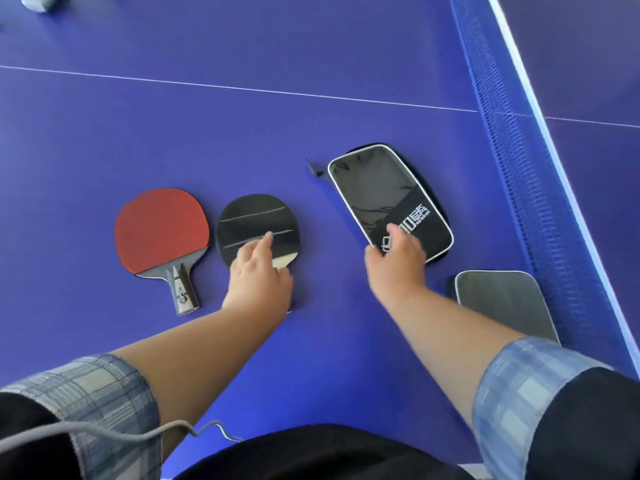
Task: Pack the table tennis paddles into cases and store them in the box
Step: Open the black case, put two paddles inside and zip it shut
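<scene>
Left hand [259, 277] on black paddle [256, 214]; right hand [394, 259] grips white-trimmed black case [377, 188]

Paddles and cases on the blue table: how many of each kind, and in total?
Paddles: 2, red rubber-faced paddle, black rubber-faced paddle
Cases: 2, black white-edged case, grey white-edged case
Total: 4
</scene>
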Tool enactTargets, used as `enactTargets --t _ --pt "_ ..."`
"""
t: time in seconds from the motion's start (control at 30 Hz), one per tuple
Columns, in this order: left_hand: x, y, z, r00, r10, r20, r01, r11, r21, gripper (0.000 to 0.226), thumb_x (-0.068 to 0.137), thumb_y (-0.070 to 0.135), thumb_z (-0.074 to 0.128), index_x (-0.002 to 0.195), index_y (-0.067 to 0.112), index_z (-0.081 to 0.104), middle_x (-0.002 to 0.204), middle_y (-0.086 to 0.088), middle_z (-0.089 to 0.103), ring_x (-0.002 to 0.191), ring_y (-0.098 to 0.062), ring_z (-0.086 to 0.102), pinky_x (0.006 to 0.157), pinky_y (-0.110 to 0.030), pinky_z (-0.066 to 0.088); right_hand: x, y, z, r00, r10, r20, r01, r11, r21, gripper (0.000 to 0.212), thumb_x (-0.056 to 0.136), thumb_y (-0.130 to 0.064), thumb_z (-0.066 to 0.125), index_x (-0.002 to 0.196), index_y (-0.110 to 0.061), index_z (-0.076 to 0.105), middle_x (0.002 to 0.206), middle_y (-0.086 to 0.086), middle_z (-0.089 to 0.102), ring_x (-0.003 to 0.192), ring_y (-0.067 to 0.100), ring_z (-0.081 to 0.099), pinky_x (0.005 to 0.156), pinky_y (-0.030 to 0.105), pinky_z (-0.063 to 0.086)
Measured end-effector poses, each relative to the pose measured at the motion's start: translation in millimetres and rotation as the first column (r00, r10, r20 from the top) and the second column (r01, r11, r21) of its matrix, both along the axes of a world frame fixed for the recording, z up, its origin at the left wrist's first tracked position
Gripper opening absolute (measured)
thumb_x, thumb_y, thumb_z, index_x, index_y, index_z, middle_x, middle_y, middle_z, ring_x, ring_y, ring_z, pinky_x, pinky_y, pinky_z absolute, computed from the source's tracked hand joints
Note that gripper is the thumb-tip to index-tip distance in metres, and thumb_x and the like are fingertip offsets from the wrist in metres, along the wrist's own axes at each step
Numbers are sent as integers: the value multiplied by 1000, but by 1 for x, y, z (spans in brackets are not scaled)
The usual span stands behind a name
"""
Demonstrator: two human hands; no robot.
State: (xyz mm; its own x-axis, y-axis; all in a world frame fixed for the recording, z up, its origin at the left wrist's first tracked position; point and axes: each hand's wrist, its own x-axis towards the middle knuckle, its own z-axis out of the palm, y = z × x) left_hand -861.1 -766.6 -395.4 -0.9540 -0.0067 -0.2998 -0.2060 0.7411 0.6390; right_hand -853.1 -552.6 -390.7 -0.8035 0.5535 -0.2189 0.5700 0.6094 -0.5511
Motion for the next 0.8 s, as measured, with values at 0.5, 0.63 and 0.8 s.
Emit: enactTargets --t 0.5,0.63,0.8 --pt "-21 165 -22 936 -23 351 -41 984 174 29 87 28 47 116 32 49 103 -4 63 71 -25 60 52 -27 42 -36 126 -25 959 73 274 -71 997 -16 47 91 -33 56 129 -7 51 132 15 54 118 39 51 95 43 47" --pt "-7 142 -9 945 -47 323 26 997 71 34 90 27 50 124 28 45 113 -6 59 80 -28 61 61 -35 49 -4 108 -14 978 51 201 -30 994 -106 44 89 -29 56 128 -7 52 127 16 55 113 40 51 95 48 48" --pt "16 107 17 959 -42 281 57 997 -44 33 90 27 51 123 29 46 101 -2 61 77 -23 60 57 -26 43 36 74 22 990 74 120 -49 978 -201 30 83 -28 56 109 -11 57 114 11 61 100 37 58 87 49 53"
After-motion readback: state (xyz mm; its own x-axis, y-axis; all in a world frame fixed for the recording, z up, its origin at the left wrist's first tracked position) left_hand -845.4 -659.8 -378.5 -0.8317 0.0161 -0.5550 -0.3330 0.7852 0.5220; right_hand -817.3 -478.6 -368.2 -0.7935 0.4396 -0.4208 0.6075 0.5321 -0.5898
